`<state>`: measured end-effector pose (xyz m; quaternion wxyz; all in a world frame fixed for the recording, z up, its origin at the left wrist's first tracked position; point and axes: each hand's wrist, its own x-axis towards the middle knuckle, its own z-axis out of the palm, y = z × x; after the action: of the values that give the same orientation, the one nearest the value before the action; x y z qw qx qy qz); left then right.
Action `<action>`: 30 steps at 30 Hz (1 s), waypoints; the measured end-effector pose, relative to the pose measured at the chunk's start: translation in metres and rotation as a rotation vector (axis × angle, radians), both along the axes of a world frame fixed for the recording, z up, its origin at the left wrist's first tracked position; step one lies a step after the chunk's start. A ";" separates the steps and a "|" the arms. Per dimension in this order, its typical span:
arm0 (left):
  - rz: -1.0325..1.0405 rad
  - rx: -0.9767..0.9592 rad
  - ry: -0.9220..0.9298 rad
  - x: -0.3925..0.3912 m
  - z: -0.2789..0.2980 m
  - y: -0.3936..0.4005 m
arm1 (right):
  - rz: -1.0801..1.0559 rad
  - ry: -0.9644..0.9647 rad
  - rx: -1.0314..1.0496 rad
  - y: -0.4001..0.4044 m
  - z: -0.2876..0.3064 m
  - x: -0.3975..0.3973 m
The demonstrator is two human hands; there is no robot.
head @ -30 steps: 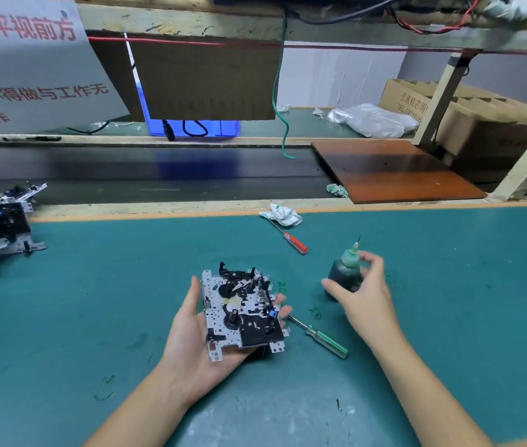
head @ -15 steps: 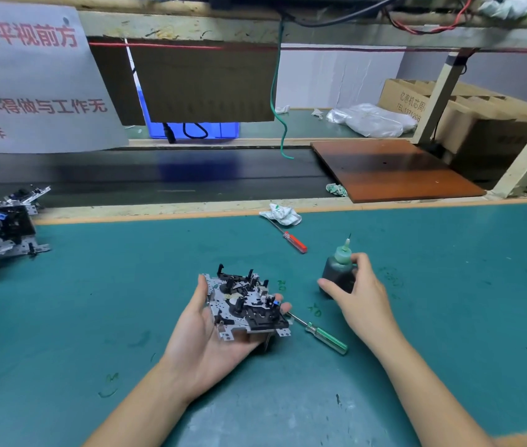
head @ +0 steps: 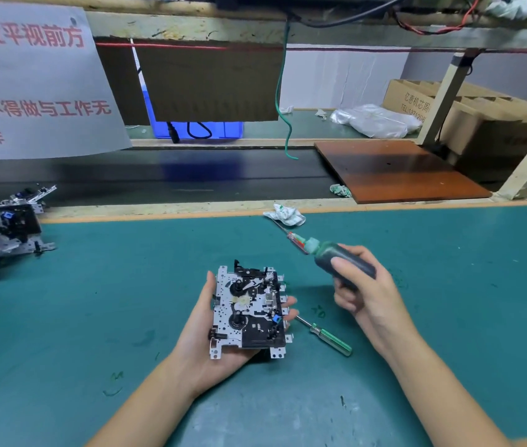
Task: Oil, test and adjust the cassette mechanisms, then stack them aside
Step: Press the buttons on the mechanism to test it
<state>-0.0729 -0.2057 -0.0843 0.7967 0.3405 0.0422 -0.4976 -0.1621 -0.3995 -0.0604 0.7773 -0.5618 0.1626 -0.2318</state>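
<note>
A cassette mechanism [head: 249,312], a silver metal plate with black plastic parts and two spindles, lies face up on the palm of my left hand [head: 210,343] above the green mat. My right hand [head: 363,290] grips a dark oil bottle [head: 341,258] with a pale green cap, lifted off the mat and tilted so its nozzle points up and left, to the right of the mechanism. A pile of other cassette mechanisms [head: 1,229] sits at the mat's far left edge.
A green-handled screwdriver [head: 328,335] lies on the green mat [head: 94,301] just right of my left hand. A red-handled screwdriver [head: 294,237] and a crumpled rag [head: 284,214] lie near the mat's back edge. Behind it are a dark conveyor belt [head: 159,175] and a brown board [head: 397,171].
My right hand has closed on the oil bottle and lifted it off the mat, tipping it toward the left. My left hand has levelled the mechanism to face up.
</note>
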 end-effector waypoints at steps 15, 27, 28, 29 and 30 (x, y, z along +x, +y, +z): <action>-0.053 0.028 -0.035 0.002 -0.006 -0.001 | -0.164 -0.023 0.048 0.017 -0.005 0.009; -0.054 0.031 -0.038 0.003 -0.007 0.000 | -0.107 -0.027 -0.040 0.020 -0.007 0.008; -0.055 0.031 -0.037 0.003 -0.007 0.000 | -0.104 -0.023 -0.045 0.020 -0.007 0.008; -0.056 0.032 -0.040 0.003 -0.007 -0.001 | -0.101 -0.021 -0.048 0.020 -0.008 0.008; -0.058 0.033 -0.046 0.003 -0.007 -0.001 | -0.097 -0.021 -0.049 0.019 -0.008 0.008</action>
<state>-0.0700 -0.2064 -0.0915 0.7769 0.3661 0.0223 -0.5117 -0.1541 -0.3800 -0.0686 0.7529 -0.5695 0.1757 -0.2792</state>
